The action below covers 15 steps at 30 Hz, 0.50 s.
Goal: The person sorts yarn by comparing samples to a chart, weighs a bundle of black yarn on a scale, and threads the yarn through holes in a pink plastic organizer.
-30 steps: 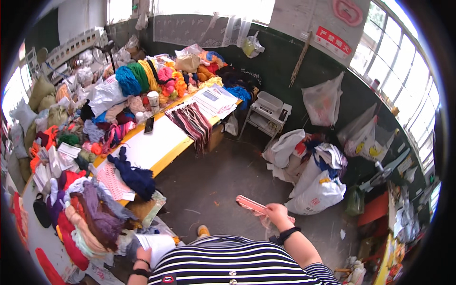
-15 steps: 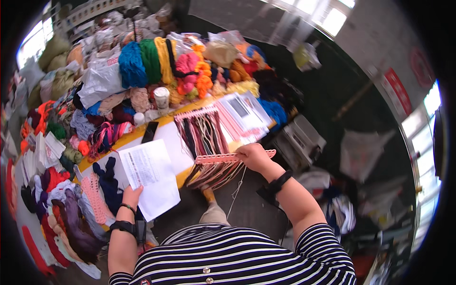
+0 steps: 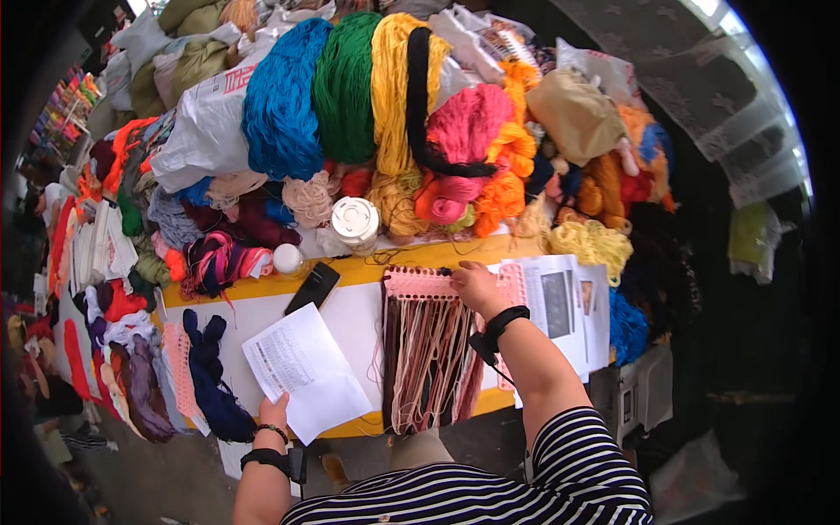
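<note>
My left hand (image 3: 274, 411) pinches the lower left edge of a printed paper sheet (image 3: 306, 363), which is tilted above the table's near edge. My right hand (image 3: 477, 289) is closed on the right end of a pink perforated strip (image 3: 420, 283), partly covering it. From this strip, long yarn strands (image 3: 433, 359) in dark brown, cream, pink and maroon run down across the tabletop to its front edge. A dark bit of yarn shows by my right fingertips. Another pink perforated piece (image 3: 512, 284) is partly hidden by my right hand and forearm.
A black phone (image 3: 312, 288) lies beyond the sheet, near a lidded white cup (image 3: 355, 221) and a small white bottle (image 3: 287, 258). Blue (image 3: 284, 101), green and yellow skeins pile along the back. Navy yarn (image 3: 216, 376) lies left; printed papers (image 3: 560, 306) lie right.
The view has moved closer to the table. My right hand has gone from the strip at the strands' near end to the far end, and the strands now lie flatter. My left hand keeps the sheet.
</note>
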{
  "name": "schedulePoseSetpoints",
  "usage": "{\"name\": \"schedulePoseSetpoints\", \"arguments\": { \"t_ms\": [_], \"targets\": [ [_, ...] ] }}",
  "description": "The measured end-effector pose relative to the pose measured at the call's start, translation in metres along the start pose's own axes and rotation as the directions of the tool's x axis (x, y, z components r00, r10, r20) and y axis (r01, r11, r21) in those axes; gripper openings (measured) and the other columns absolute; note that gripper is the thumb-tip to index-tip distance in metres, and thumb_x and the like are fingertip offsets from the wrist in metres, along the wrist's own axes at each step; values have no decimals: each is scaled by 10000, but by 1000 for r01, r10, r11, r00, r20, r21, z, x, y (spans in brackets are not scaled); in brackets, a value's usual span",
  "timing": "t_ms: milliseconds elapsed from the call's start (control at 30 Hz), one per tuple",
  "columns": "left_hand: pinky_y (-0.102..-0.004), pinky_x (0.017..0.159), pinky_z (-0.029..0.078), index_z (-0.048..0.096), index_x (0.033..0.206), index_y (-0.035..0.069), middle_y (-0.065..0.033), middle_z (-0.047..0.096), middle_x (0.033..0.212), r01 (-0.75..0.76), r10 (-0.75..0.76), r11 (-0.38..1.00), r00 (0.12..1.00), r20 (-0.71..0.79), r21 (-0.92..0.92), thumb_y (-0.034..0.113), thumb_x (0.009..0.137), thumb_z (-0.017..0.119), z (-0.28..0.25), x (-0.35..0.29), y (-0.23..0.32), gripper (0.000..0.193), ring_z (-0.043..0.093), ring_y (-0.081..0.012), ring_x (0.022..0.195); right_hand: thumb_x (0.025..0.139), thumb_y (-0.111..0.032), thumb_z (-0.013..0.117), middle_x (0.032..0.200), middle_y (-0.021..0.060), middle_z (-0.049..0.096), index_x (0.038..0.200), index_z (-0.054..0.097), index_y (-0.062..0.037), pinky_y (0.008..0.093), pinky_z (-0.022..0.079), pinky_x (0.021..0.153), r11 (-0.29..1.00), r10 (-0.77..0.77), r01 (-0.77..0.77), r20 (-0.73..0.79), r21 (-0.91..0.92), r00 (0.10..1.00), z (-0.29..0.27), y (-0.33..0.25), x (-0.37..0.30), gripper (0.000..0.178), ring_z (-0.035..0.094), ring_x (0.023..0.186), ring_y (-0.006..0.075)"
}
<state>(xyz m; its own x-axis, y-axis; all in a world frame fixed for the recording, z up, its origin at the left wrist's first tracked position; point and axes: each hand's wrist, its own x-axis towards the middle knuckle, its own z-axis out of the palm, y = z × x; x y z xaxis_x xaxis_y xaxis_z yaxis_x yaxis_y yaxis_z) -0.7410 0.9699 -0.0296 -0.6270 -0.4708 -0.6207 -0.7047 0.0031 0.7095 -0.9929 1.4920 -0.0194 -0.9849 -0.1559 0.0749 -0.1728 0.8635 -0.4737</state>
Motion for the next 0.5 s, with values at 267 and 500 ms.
{"name": "schedulePoseSetpoints", "arguments": {
  "t_ms": [267, 500],
  "targets": [
    [-346, 864, 491, 588, 1231, -58, -131, 676, 1133, 31, -12, 994, 984, -180, 103, 99, 902, 652, 17, -9, 4, 370, 648, -229, 979, 822, -249, 705, 1136, 106, 614, 993, 694, -120, 472, 437, 940, 989, 141, -136, 108, -54, 984, 14, -10, 14, 215, 570, 1108, 336],
    [-345, 837, 501, 620, 1185, -85, -134, 700, 1094, -2, 26, 995, 973, -227, 105, 130, 914, 646, -3, 4, -7, 347, 660, -225, 947, 814, -263, 727, 1016, 151, 634, 936, 664, -68, 458, 468, 873, 982, 169, -152, 170, -110, 971, 5, -13, 13, 238, 589, 1016, 362]
  ]
}}
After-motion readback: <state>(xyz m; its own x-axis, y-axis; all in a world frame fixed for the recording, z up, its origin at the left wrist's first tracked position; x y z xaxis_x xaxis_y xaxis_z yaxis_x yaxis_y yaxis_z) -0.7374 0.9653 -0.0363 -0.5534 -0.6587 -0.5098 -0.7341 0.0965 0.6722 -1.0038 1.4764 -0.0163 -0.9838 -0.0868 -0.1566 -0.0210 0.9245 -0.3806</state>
